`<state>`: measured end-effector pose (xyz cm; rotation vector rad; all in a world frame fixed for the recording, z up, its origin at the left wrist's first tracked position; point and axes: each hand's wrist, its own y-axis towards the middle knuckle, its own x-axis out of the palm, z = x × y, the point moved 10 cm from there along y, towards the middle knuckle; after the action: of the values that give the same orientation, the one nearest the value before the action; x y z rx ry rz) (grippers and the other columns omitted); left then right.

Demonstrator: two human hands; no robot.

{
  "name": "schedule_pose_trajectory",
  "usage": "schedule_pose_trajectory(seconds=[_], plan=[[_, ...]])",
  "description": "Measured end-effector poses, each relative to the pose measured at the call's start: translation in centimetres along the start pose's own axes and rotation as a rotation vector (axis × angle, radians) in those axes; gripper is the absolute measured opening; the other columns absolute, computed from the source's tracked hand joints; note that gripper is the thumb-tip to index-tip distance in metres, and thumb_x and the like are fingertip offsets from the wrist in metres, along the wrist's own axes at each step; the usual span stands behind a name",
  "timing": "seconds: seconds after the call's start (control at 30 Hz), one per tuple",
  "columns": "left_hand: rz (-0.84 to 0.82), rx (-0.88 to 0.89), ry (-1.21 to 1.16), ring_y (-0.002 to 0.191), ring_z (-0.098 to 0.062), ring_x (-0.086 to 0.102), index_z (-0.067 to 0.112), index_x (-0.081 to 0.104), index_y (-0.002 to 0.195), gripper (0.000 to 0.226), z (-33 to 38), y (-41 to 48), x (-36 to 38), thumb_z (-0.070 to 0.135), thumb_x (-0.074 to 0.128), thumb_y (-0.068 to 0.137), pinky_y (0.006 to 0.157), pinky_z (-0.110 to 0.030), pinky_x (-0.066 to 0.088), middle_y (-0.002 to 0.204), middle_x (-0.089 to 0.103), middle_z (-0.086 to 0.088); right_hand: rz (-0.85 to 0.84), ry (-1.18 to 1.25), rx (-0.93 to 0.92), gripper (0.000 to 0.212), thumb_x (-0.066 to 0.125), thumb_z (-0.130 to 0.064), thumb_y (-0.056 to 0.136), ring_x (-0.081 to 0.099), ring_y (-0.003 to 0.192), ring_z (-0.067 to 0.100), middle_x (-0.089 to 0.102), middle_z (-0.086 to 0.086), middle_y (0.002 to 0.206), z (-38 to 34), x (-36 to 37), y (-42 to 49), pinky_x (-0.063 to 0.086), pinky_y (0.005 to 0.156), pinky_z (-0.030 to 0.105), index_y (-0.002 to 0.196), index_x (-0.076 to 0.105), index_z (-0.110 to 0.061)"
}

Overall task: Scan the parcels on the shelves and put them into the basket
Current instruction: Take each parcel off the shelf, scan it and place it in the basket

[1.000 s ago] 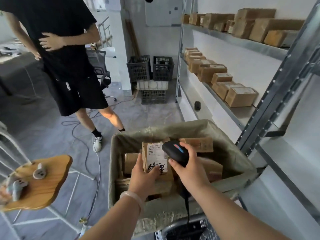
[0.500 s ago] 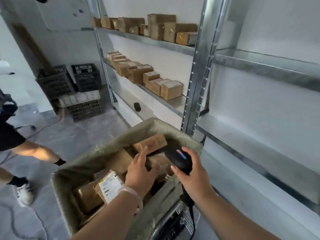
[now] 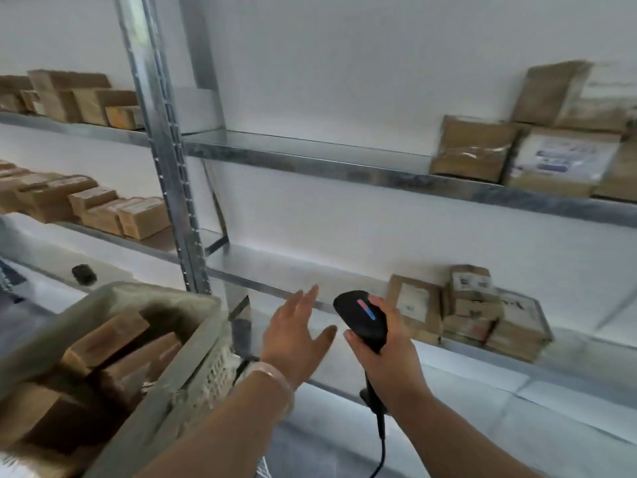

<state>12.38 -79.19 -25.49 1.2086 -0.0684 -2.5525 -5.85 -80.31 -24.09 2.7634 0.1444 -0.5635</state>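
My right hand (image 3: 386, 353) grips a black corded scanner (image 3: 363, 317) in front of the lower shelf (image 3: 275, 270). My left hand (image 3: 296, 329) is empty, fingers straight and spread, stretched toward that shelf's front edge. A stack of brown cardboard parcels (image 3: 472, 305) sits on the lower shelf just right of the scanner. More parcels (image 3: 531, 146) stand on the upper shelf at the far right. The lined basket (image 3: 144, 381) at lower left holds several brown parcels.
A steel upright (image 3: 162, 139) divides the shelving. The bay to its left carries rows of brown boxes (image 3: 89, 208) on two levels. A small black object (image 3: 83, 274) lies on a low ledge at left. The scanner's cable (image 3: 381, 443) hangs down.
The view has swung right, from the basket to the shelves. My left hand let go of the labelled parcel in the basket and now reaches, empty, toward the lower shelf. The scanner stays in my right hand.
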Motion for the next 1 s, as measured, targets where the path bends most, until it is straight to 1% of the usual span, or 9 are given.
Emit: schedule_pose_trajectory(seconds=[0.13, 0.2, 0.3, 0.4, 0.47, 0.6, 0.7, 0.8, 1.0], plan=[[-0.07, 0.091, -0.049, 0.151, -0.018, 0.017, 0.045, 0.01, 0.155, 0.079, 9.2, -1.3, 7.0, 0.056, 0.057, 0.092, 0.12, -0.037, 0.019, 0.165, 0.018, 0.009, 0.1, -0.053, 0.062, 0.06, 0.073, -0.04, 0.082, 0.06, 0.09, -0.008, 0.055, -0.034, 0.108, 3.5, -10.9, -1.8, 0.044, 0.064, 0.005, 0.117, 0.032, -0.067], [-0.091, 0.158, -0.073, 0.15, -0.019, 0.022, 0.044, 0.014, 0.155, 0.077, 13.9, -2.0, 10.1, 0.054, 0.058, 0.092, 0.12, -0.039, 0.022, 0.163, 0.022, 0.007, 0.156, -0.067, 0.083, 0.057, 0.072, -0.042, 0.082, 0.059, 0.089, -0.01, 0.055, -0.034, 0.106, 5.1, -16.1, -2.6, 0.043, 0.063, 0.006, 0.12, 0.034, -0.062], [-0.112, 0.225, -0.102, 0.148, -0.019, 0.025, 0.04, 0.02, 0.155, 0.075, 20.0, -3.1, 14.2, 0.052, 0.06, 0.092, 0.119, -0.042, 0.028, 0.161, 0.027, 0.006, 0.217, -0.094, 0.099, 0.056, 0.073, -0.041, 0.082, 0.061, 0.09, -0.003, 0.057, -0.031, 0.108, 7.1, -22.6, -3.9, 0.048, 0.066, 0.014, 0.12, 0.036, -0.059], [-0.151, 0.265, -0.139, 0.147, -0.017, 0.027, 0.04, 0.024, 0.153, 0.073, 24.6, -4.1, 17.7, 0.05, 0.061, 0.091, 0.117, -0.046, 0.033, 0.159, 0.03, 0.01, 0.267, -0.103, 0.129, 0.055, 0.074, -0.04, 0.081, 0.063, 0.079, 0.007, 0.059, -0.028, 0.105, 8.9, -27.7, -5.1, 0.054, 0.065, 0.028, 0.116, 0.036, -0.06], [-0.168, 0.285, -0.159, 0.146, -0.018, 0.029, 0.038, 0.027, 0.153, 0.072, 27.0, -4.4, 19.3, 0.047, 0.063, 0.091, 0.115, -0.046, 0.036, 0.157, 0.033, 0.011, 0.303, -0.107, 0.154, 0.055, 0.073, -0.038, 0.081, 0.062, 0.075, 0.012, 0.062, -0.023, 0.106, 10.1, -30.6, -5.5, 0.053, 0.064, 0.03, 0.117, 0.037, -0.059], [-0.189, 0.32, -0.159, 0.147, -0.019, 0.027, 0.037, 0.027, 0.153, 0.072, 30.6, -4.2, 21.4, 0.045, 0.062, 0.091, 0.117, -0.046, 0.032, 0.157, 0.032, 0.007, 0.344, -0.125, 0.175, 0.054, 0.073, -0.035, 0.082, 0.061, 0.074, 0.017, 0.064, -0.016, 0.106, 11.3, -34.2, -5.8, 0.055, 0.065, 0.033, 0.12, 0.038, -0.053], [-0.227, 0.312, -0.155, 0.149, -0.017, 0.019, 0.039, 0.022, 0.154, 0.073, 31.9, -3.4, 23.0, 0.05, 0.06, 0.092, 0.12, -0.046, 0.026, 0.161, 0.024, 0.009, 0.372, -0.144, 0.185, 0.057, 0.074, -0.035, 0.082, 0.065, 0.086, 0.016, 0.062, -0.016, 0.112, 12.2, -35.5, -5.4, 0.053, 0.07, 0.029, 0.123, 0.038, -0.05], [-0.254, 0.341, -0.151, 0.148, -0.018, 0.022, 0.035, 0.025, 0.154, 0.072, 32.5, -2.8, 24.6, 0.048, 0.06, 0.093, 0.121, -0.042, 0.025, 0.159, 0.028, 0.009, 0.388, -0.136, 0.218, 0.057, 0.074, -0.033, 0.082, 0.064, 0.094, 0.013, 0.061, -0.017, 0.113, 13.8, -35.8, -5.2, 0.054, 0.076, 0.029, 0.124, 0.039, -0.049], [-0.343, 0.287, -0.164, 0.15, -0.02, 0.018, 0.035, 0.02, 0.156, 0.073, 31.6, 0.2, 28.6, 0.047, 0.058, 0.095, 0.122, -0.044, 0.023, 0.161, 0.025, 0.006, 0.4, -0.17, 0.312, 0.057, 0.073, -0.036, 0.082, 0.063, 0.087, 0.006, 0.061, -0.023, 0.1, 17.1, -36.4, -3.3, 0.051, 0.071, 0.026, 0.118, 0.035, -0.058]])
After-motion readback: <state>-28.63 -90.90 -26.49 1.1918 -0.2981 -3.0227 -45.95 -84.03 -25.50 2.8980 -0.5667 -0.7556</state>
